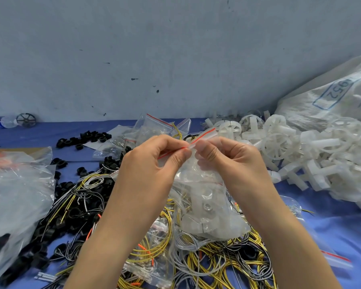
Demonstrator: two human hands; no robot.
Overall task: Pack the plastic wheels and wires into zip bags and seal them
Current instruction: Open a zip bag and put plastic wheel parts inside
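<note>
Filled zip bag (198,197) is held mid-frame over wires (217,261) at 6 o'clock. Its red strip (202,136) is pinched by left hand (152,161) & right hand (227,161). Strip should be pressed end-to-end, no wire caught.

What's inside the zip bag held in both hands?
Through the clear zip bag a translucent white plastic wheel shows. Whether wires lie inside too is unclear: crumpled film blurs them with the wire pile behind. The left hand and right hand hide its top.
</note>
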